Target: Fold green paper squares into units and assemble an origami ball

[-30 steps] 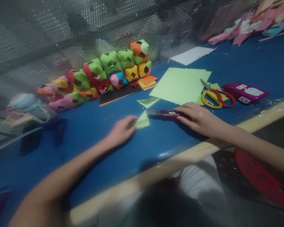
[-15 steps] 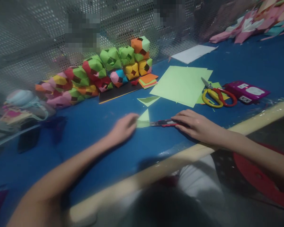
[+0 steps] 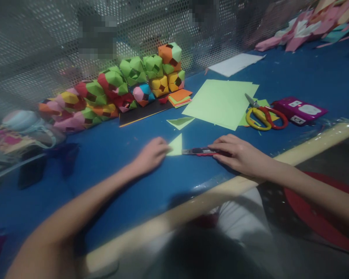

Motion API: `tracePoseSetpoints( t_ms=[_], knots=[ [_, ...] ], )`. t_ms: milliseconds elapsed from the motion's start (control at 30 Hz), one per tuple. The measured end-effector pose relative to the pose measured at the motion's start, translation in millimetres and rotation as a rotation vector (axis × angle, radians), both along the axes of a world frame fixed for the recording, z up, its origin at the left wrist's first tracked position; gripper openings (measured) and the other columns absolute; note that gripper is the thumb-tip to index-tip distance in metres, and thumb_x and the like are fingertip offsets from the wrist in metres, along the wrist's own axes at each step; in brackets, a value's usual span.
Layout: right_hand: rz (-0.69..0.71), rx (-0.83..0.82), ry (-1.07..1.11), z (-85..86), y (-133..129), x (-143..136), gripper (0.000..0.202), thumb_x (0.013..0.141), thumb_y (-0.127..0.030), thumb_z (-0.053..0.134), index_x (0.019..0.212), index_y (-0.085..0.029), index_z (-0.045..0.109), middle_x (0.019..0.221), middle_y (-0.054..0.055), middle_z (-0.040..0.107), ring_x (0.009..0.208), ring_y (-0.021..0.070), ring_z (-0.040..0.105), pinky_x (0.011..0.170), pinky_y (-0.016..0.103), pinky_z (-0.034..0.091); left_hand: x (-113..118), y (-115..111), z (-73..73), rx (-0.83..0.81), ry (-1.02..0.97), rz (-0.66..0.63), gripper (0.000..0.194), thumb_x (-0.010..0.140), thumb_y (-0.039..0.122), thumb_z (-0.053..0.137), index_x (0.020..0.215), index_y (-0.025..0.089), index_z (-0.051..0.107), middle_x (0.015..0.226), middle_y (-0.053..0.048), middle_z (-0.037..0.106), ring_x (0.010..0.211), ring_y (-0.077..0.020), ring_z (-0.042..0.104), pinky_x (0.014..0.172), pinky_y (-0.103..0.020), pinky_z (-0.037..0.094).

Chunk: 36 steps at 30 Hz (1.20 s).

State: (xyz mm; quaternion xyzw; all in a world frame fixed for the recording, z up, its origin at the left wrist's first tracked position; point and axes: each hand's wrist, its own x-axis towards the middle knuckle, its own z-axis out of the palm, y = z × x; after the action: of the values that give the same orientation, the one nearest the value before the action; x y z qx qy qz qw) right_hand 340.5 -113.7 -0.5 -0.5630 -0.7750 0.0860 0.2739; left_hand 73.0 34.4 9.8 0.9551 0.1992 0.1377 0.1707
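Observation:
My left hand [image 3: 151, 155] holds the left corner of a small folded light-green paper triangle [image 3: 177, 145] on the blue table. A red and black box cutter [image 3: 202, 151] lies in the grip of my right hand [image 3: 235, 153], its blade pointing left with the tip at the triangle's right edge. Just behind the triangle lies another small green folded piece [image 3: 180, 123]. Large light-green sheets [image 3: 219, 102] are spread farther back, with yellow-and-red-handled scissors [image 3: 266, 117] over their right side.
Origami paper balls [image 3: 133, 71] are stacked at the back left, beside small coloured squares [image 3: 180, 97] on a black sheet [image 3: 145, 113]. A purple pack [image 3: 301, 110] lies right of the scissors. The table's pale edge [image 3: 221, 192] runs in front.
The view has shifted slightly, so everything sits a little farther left. The green triangle looks narrower, its lower part no longer spread out. Both hands keep their grips.

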Motion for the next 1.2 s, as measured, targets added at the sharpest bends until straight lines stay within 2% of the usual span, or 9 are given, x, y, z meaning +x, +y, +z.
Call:
tracePoseSetpoints(
  t_ms=[233,500,900,1200],
  knots=[
    [-0.009,-0.042,0.041,1.5,-6,-3,0.031,0.091,-0.028,0.049,0.111,-0.014,0.067,0.098,0.013,0.066,0.091,0.0244,0.061,0.077,0.039,0.053,-2,3,-4.4,0.033,0.033,-0.026,0.026,0.093,0.018,0.042,0.099,0.015,0.067,0.093,-0.010,0.061,0.087,-0.0190,0.052,0.079,-0.034,0.044],
    [-0.027,-0.058,0.077,4.1,-10,-9,0.028,0.089,-0.028,0.052,0.109,-0.016,0.069,0.096,0.012,0.068,0.087,0.0239,0.063,0.074,0.039,0.054,-2,3,-6.2,0.033,0.025,-0.030,0.027,0.094,0.018,0.041,0.100,0.015,0.067,0.093,-0.010,0.061,0.087,-0.0189,0.051,0.079,-0.034,0.043],
    [-0.059,0.062,0.055,-4.3,-18,-21,0.027,0.090,-0.024,0.049,0.105,-0.014,0.069,0.093,0.014,0.067,0.082,0.0235,0.061,0.069,0.039,0.055,-2,2,-4.1,0.003,0.037,-0.017,0.026,0.093,0.018,0.042,0.100,0.017,0.067,0.092,-0.008,0.062,0.087,-0.0188,0.052,0.080,-0.034,0.043],
    [-0.082,0.077,0.050,-4.5,-23,-30,0.026,0.090,-0.023,0.050,0.104,-0.013,0.069,0.090,0.014,0.067,0.080,0.0235,0.060,0.069,0.040,0.054,-1,2,-2.7,0.011,0.039,-0.023,0.026,0.093,0.018,0.042,0.099,0.015,0.067,0.093,-0.009,0.062,0.087,-0.0191,0.052,0.079,-0.034,0.043]
  ],
)
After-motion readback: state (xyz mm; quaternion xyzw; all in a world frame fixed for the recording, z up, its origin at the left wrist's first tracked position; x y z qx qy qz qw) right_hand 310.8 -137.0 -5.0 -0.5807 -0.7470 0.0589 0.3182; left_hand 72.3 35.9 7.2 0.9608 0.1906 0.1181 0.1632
